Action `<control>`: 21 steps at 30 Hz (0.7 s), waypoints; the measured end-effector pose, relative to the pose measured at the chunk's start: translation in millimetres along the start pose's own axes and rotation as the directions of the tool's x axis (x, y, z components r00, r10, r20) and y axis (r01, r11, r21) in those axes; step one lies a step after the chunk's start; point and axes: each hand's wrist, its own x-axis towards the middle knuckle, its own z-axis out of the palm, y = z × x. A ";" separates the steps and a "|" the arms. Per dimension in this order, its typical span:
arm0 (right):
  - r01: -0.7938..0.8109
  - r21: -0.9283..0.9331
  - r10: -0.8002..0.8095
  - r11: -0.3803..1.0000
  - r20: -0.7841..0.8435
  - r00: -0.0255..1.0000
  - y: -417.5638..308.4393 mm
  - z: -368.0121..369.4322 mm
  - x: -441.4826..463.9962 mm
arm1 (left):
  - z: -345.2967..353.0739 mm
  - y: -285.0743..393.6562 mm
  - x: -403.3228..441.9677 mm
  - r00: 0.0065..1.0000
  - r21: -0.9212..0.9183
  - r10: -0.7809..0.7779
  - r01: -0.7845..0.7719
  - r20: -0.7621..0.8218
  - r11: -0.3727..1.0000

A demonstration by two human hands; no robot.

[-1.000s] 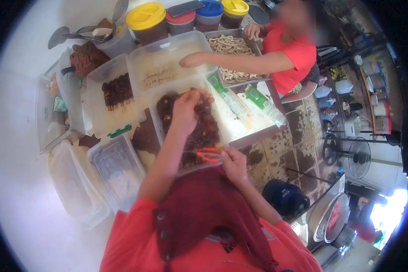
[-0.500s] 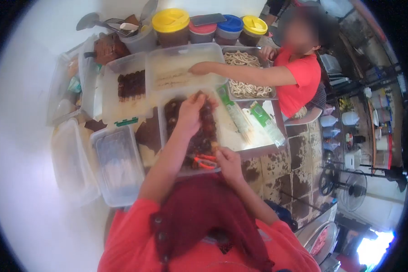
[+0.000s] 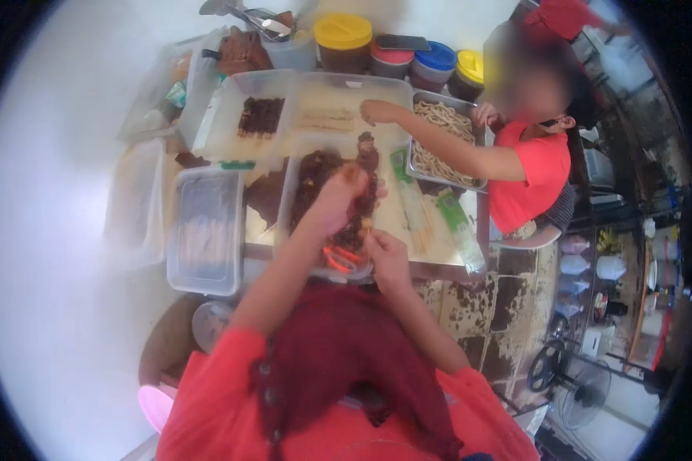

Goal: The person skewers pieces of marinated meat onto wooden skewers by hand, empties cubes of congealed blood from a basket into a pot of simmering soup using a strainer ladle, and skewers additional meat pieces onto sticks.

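Note:
In the head view a clear plastic tub (image 3: 286,196) of dark, sauce-coated meat (image 3: 315,169) sits before me. My right hand (image 3: 388,255) pinches the pale lower end of a meat skewer (image 3: 367,154) held above the tub's right side. My left hand (image 3: 338,201) is curled round the skewer's middle, somewhat blurred; dark meat shows above its fingers. Orange-handled scissors (image 3: 341,260) lie in the tub's near end, below my hands. Packs of bamboo skewers (image 3: 412,196) in green-and-clear wrapping lie to the right.
Across the table a co-worker's hand (image 3: 380,112) reaches over a shallow clear tub (image 3: 315,86). A metal tray (image 3: 480,184) holds pale, coiled strips. Finished-looking dark skewers (image 3: 261,117) lie in another tub. A lidded container (image 3: 204,230) stands left; yellow-lidded (image 3: 343,31) and blue-lidded tubs line the back.
The view has shifted, so the table sits further right and higher. My left hand has slid down the skewer, exposing dark meat above it. My right hand keeps its pinch. The co-worker's hand has lifted slightly.

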 end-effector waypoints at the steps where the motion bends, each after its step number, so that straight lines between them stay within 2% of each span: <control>1: 0.041 0.015 -0.041 0.999 0.002 0.999 0.4 -1.7 5.3 | -4.5 -10.7 -4.8 0.999 0.108 0.023 -0.026 0.029 0.994; 3: 0.114 0.045 -0.114 0.992 -0.001 0.993 4.1 -2.3 14.2 | -4.1 -23.2 -20.0 0.995 0.314 0.048 -0.073 0.089 0.947; 4: 0.114 0.045 -0.114 0.993 0.003 0.993 4.8 -2.8 15.6 | -3.6 -27.0 -22.7 0.999 0.202 0.005 -0.013 0.040 0.979; 7: 0.137 0.041 -0.137 0.990 0.008 0.990 1.2 -1.2 18.9 | -7.6 -37.0 -20.1 0.999 0.087 0.038 -0.035 -0.028 0.996; 9: 0.175 0.040 -0.175 0.984 0.003 0.985 2.3 1.1 20.6 | 1.9 -30.3 -24.0 0.995 0.048 0.062 -0.059 -0.076 0.997; 12: 0.125 0.114 -0.126 0.986 0.000 0.992 -1.4 4.7 20.8 | 0.1 -23.3 -17.2 0.990 -0.023 0.091 -0.094 -0.107 0.995; 13: 0.126 0.071 -0.127 0.989 0.009 0.992 -1.4 5.1 22.0 | -3.0 -21.3 -14.2 0.989 -0.049 0.101 -0.107 -0.111 0.993; 18: 0.076 -0.079 -0.077 0.994 -0.013 0.997 1.3 13.9 31.1 | -15.6 -15.2 -5.6 0.977 0.096 0.055 -0.035 -0.205 0.995; 21: 0.071 -0.080 -0.073 0.994 -0.022 0.997 -3.4 25.4 34.2 | -31.5 -12.8 -1.4 0.978 0.118 0.057 -0.034 -0.200 0.992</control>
